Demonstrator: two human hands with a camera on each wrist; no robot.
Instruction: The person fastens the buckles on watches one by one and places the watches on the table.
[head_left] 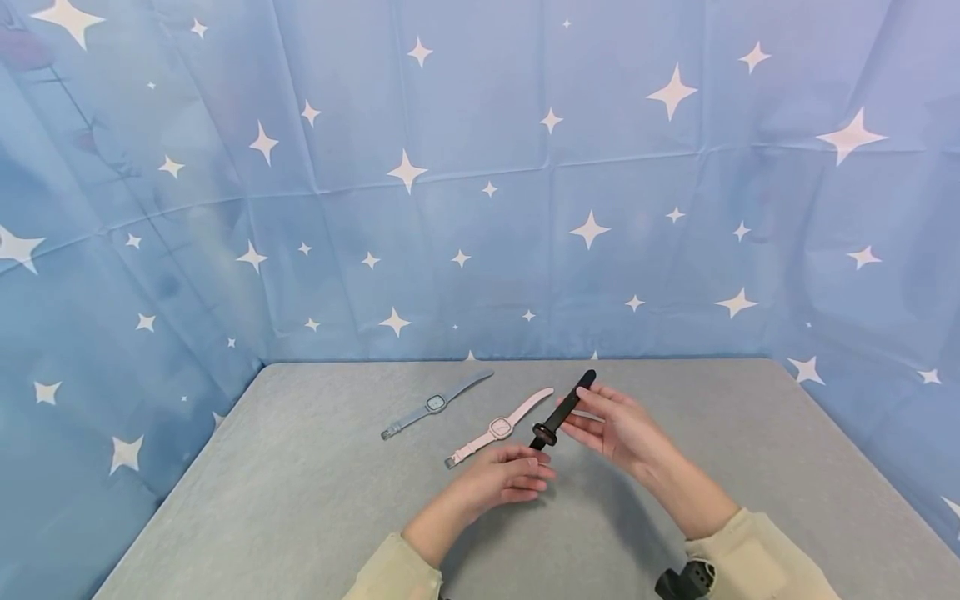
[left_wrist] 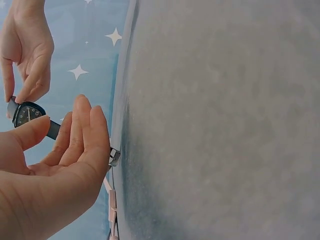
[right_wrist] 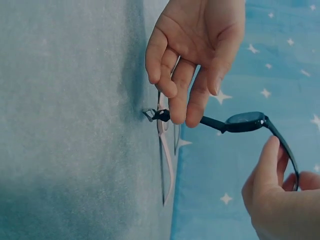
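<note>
Black watch: R hand pinched strap; L hand hung loose at buckle end. I judged R slip, w/o L backup, could drop it onto tabletop.

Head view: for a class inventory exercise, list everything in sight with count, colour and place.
blue watch: 1, light blue, on table, leftmost
pink watch: 1, pink, on table, middle
black watch: 1, black, rightmost, held up
table: 1, grey, beneath watches
backdrop: 1, blue with white stars, around table
device: 1, black, at right cuff
sleeves: 2, cream, bottom edge
left grip: 1, bare, at black watch's nearer end
right grip: 1, bare, pinching black watch
</note>
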